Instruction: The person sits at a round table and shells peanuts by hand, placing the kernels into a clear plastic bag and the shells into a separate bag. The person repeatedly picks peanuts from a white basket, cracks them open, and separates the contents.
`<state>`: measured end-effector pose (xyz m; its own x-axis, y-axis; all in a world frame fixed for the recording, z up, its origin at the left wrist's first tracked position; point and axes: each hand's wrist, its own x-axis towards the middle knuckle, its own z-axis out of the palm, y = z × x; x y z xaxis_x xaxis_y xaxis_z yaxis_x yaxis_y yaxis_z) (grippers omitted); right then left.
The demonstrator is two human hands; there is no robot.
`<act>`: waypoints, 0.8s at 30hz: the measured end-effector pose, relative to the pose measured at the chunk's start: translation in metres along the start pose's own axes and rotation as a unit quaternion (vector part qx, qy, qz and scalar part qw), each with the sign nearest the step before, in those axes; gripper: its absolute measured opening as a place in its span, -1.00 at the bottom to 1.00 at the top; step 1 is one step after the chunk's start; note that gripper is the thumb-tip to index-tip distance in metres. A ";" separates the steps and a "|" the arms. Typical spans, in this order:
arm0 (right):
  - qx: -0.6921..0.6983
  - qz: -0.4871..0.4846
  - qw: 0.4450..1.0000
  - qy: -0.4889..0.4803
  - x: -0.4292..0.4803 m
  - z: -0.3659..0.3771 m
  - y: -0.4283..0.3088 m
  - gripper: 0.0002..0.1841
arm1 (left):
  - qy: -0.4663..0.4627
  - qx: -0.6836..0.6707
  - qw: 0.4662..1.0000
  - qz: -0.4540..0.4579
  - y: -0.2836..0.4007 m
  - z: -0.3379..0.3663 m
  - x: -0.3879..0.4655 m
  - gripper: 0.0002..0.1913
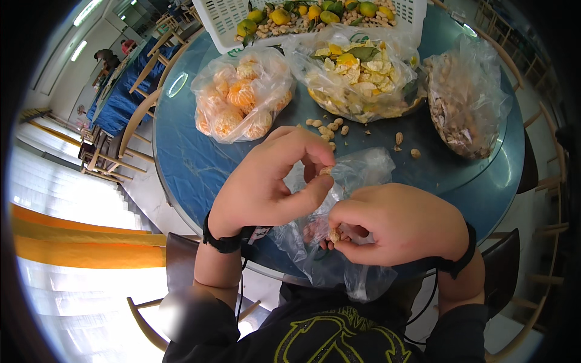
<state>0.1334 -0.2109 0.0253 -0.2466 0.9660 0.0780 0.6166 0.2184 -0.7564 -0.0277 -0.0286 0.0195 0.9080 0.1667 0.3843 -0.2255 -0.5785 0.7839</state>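
Between the thumb and fingers of my left hand [277,181] is a piece of peanut shell [326,170]. My right hand [399,224], lower and to the right, pinches another peanut piece [335,234] at its fingertips. Under both hands a clear plastic bag [299,245] lies spread over the near edge of the table, with reddish shelled peanuts [313,229] in it, partly hidden by my right hand. Just beyond my left hand sits a small group of unshelled peanuts [327,130]. A few loose peanuts [415,153] lie farther right.
On the round blue-covered table [181,149] stand a bag of peeled mandarins [240,97], a bag of citrus peels [363,81] and a bag of peanut shells [463,104]. Behind them is a white plastic basket [411,20] with mandarins and peanuts. Wooden chairs [131,122] surround the table.
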 end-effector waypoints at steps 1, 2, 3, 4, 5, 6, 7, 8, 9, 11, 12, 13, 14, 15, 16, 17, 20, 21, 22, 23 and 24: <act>-0.034 -0.001 0.999 0.011 0.000 0.005 0.003 -0.86 | -0.011 0.022 1.000 0.002 0.000 0.001 0.001 -0.79; -0.067 -0.002 0.997 0.022 0.000 0.010 0.007 -0.86 | -0.021 0.043 0.999 0.005 0.000 0.001 0.001 -0.78; -0.102 -0.002 0.994 0.033 0.000 0.013 0.009 -0.85 | -0.025 0.046 0.999 0.005 0.000 0.002 0.001 -0.78; -0.102 0.005 0.994 0.028 0.000 0.013 0.010 -0.85 | -0.029 0.048 0.998 0.006 0.000 0.002 0.002 -0.78; -0.102 0.012 0.994 0.024 0.000 0.012 0.011 -0.85 | -0.033 0.051 0.998 0.006 0.000 0.002 0.002 -0.78; -0.102 0.018 0.994 0.019 0.001 0.011 0.012 -0.84 | -0.039 0.066 0.997 0.023 -0.001 0.001 0.003 -0.78; -0.093 0.020 0.995 0.019 0.001 0.009 0.013 -0.86 | -0.045 0.080 0.995 0.040 -0.002 -0.001 0.004 -0.79; -0.085 0.023 0.996 0.019 0.000 0.007 0.014 -0.86 | -0.052 0.095 0.993 0.057 -0.002 -0.002 0.004 -0.79; -0.076 0.025 0.997 0.019 0.000 0.004 0.015 -0.86 | -0.046 0.091 0.994 0.041 -0.002 -0.002 0.003 -0.80; -0.052 0.052 0.997 0.006 0.001 -0.005 0.010 -0.85 | -0.034 0.084 0.996 0.008 -0.002 0.000 0.001 -0.82; -0.043 0.067 0.997 0.001 0.001 -0.009 0.008 -0.82 | -0.034 0.082 0.996 -0.016 0.000 0.001 0.001 -0.83; -0.018 0.071 0.997 0.028 0.000 -0.011 0.008 -0.82 | -0.035 0.081 0.995 -0.040 0.003 0.002 0.002 -0.83; 0.006 0.074 0.996 0.054 0.000 -0.012 0.007 -0.82 | -0.035 0.080 0.994 -0.064 0.007 0.002 0.002 -0.83; 0.024 0.084 0.993 0.082 -0.004 -0.017 0.006 -0.81 | -0.030 0.043 0.994 -0.097 0.010 0.005 0.005 -0.83; 0.003 0.060 0.989 0.133 -0.005 -0.019 0.006 -0.80 | -0.025 0.007 0.991 -0.130 0.013 0.006 0.006 -0.82; -0.018 0.036 0.982 0.183 -0.002 -0.018 0.007 -0.79 | -0.022 -0.030 0.986 -0.163 0.015 0.006 0.005 -0.82; -0.112 -0.026 0.948 0.296 0.005 -0.011 0.018 -0.76 | 0.018 -0.061 0.987 -0.145 0.002 0.018 0.004 -0.81; -0.145 -0.049 0.933 0.325 0.007 -0.009 0.020 -0.75 | 0.036 -0.069 0.987 -0.139 0.000 0.021 0.004 -0.80; -0.173 -0.027 0.934 0.312 0.007 -0.007 0.020 -0.75 | 0.038 -0.031 0.989 -0.136 0.001 0.021 0.004 -0.78; -0.188 -0.046 0.924 0.330 0.008 -0.006 0.022 -0.75 | 0.042 -0.020 0.989 -0.141 0.001 0.023 0.005 -0.77; -0.199 -0.068 0.913 0.349 0.011 -0.004 0.023 -0.76 | 0.047 -0.004 0.988 -0.148 0.002 0.023 0.006 -0.76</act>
<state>0.1476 -0.1943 0.0108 0.1096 0.7491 0.6533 0.8732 0.2414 -0.4233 -0.0152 -0.0472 0.0125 0.8982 0.4010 0.1799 0.0423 -0.4863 0.8728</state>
